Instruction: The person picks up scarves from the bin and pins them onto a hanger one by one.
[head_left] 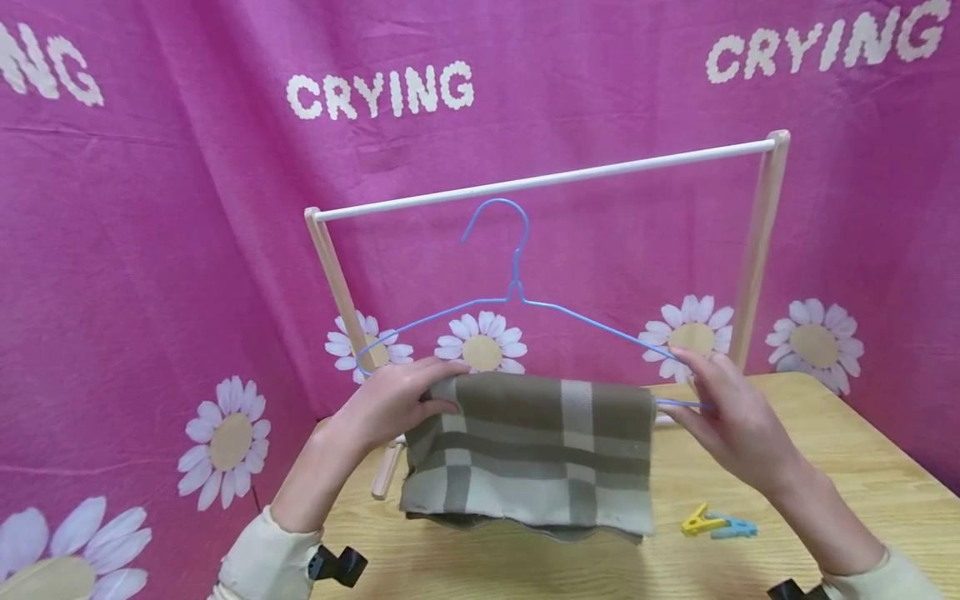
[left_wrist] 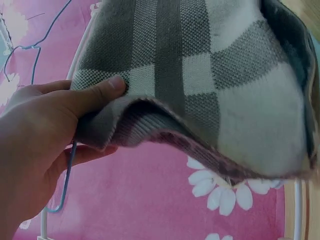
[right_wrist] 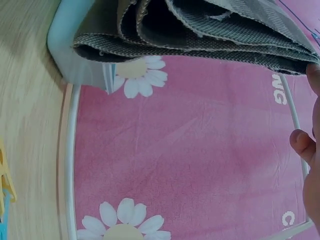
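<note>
A folded plaid scarf (head_left: 525, 454) in brown, grey and off-white hangs over the bottom bar of a blue wire hanger (head_left: 516, 287). My left hand (head_left: 397, 398) grips the scarf's upper left corner, thumb in front and fingers behind. In the left wrist view, the thumb of my left hand (left_wrist: 55, 112) lies on the scarf (left_wrist: 200, 75), with the hanger wire (left_wrist: 65, 185) coming out below. My right hand (head_left: 742, 417) holds the hanger's right end, beside the scarf. Stacked folds of the scarf (right_wrist: 200, 42) show in the right wrist view, where my right hand (right_wrist: 310, 150) is partly cut off.
Behind the hanger stands a rack with a white rail (head_left: 555, 177) and wooden posts (head_left: 761, 242). Yellow (head_left: 699, 520) and blue (head_left: 738, 526) clothespins lie on the wooden table (head_left: 817, 442). A pale blue object (right_wrist: 75, 50) is partly hidden by the scarf. A pink curtain (head_left: 585, 83) surrounds the table.
</note>
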